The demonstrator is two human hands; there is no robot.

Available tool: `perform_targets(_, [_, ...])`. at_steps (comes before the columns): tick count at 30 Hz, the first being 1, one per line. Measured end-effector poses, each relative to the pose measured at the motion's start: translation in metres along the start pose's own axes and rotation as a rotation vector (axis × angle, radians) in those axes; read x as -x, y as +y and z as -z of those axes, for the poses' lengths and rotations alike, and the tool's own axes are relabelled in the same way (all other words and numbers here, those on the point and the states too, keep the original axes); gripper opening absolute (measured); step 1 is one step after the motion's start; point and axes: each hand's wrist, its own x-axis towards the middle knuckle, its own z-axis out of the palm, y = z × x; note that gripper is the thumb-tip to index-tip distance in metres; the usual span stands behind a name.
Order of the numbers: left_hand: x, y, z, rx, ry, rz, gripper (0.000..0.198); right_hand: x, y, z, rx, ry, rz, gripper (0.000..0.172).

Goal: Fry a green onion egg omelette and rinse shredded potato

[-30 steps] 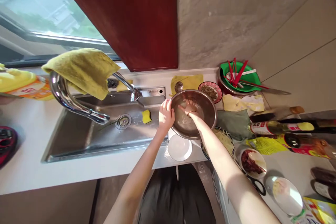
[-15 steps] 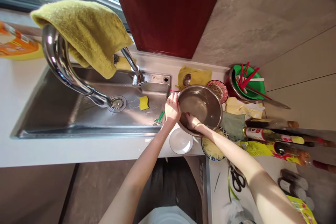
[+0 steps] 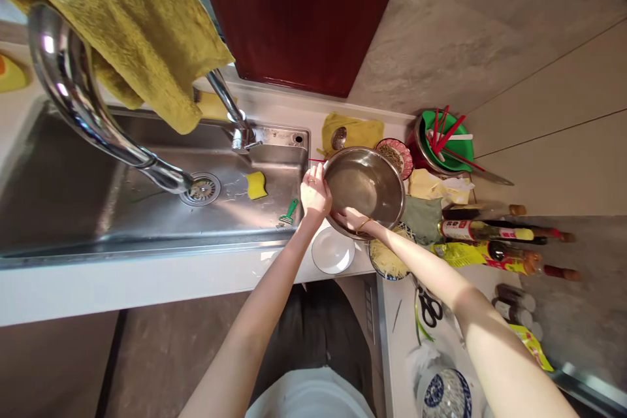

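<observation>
Holding a steel bowl [image 3: 365, 184] just right of the sink [image 3: 73, 209], slightly tipped above the worktop [image 3: 147, 281], braced from two sides, probably for steadiness. Clamping the sink-side rim with the left hand [image 3: 315, 192], fingers curled shut over the metal. Resting the right hand [image 3: 349, 217] on the rim farther from the sink, fingers bent inward; impossible to tell whether gripping.

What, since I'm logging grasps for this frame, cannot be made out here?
Head view:
- Right hand fingertips: hidden by the hand itself at the near rim of the steel bowl; grip unclear.
- Anything inside the bowl: lost in glare.
- Bottle label: too small to read.
- Faucet arch: top covered by the yellow cloth.
- Blue patterned bowl: cut off by the bottom edge.
</observation>
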Motion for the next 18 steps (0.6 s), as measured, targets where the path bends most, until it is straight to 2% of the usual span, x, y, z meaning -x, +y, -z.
perform_targets(4, [-0.001,0.003,0.003,-0.006,-0.008,0.007,0.049,0.013,-0.009,0.040,0.005,0.120,0.033,0.051])
perform_targets(8, [-0.001,0.003,0.002,0.013,-0.008,0.019,0.048,0.036,-0.014,0.078,0.020,0.395,0.085,0.059])
perform_targets(10, [-0.001,0.002,0.001,0.023,0.005,0.014,0.048,0.043,-0.012,0.080,0.075,0.536,0.098,0.060])
perform_targets(11, [-0.001,0.002,0.001,0.022,0.011,0.009,0.048,0.045,-0.011,0.078,0.104,0.556,0.079,0.059])
perform_targets(15, [0.000,0.001,0.000,-0.003,0.014,0.006,0.048,0.048,-0.005,0.064,0.170,0.468,-0.041,0.052])
perform_targets(18, [-0.001,0.000,-0.001,-0.014,-0.003,0.007,0.049,0.053,-0.007,0.065,0.178,0.593,0.013,0.057])
